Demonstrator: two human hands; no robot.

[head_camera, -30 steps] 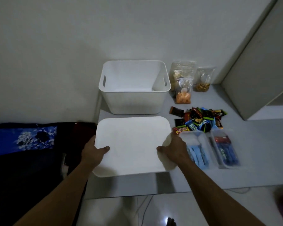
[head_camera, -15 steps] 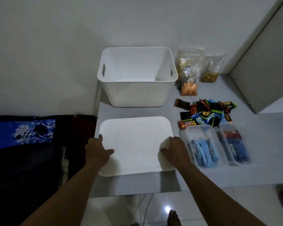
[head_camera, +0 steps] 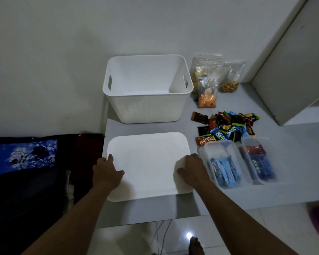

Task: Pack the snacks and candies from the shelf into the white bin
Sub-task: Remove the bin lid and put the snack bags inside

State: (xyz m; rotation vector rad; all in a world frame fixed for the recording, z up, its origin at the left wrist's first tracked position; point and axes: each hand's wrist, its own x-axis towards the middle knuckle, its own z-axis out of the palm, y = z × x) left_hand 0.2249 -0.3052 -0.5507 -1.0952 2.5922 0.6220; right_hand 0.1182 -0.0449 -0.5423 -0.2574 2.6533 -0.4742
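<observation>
The white bin [head_camera: 147, 109] stands empty and open at the back of the grey shelf [head_camera: 295, 155]. Its flat white lid [head_camera: 147, 162] lies on the shelf in front of it. My left hand [head_camera: 105, 172] holds the lid's left edge, thumb on top. My right hand [head_camera: 193, 168] holds the right edge the same way. To the right lie a pile of wrapped candies [head_camera: 228, 126], three clear snack bags [head_camera: 206, 92] and two clear tubs, one of light blue sachets [head_camera: 223, 166] and one of dark blue bars [head_camera: 258, 161].
A white wall runs behind the bin. A cabinet panel [head_camera: 293, 70] closes off the shelf at the right. Left of the shelf lies dark bedding with a blue floral cloth [head_camera: 26, 155]. Below are glossy floor tiles and my foot [head_camera: 195, 245].
The lid has come down from a slight lift onto the shelf, and both hands have stayed at its edges. The camera has tilted, so the bin sits lower in view.
</observation>
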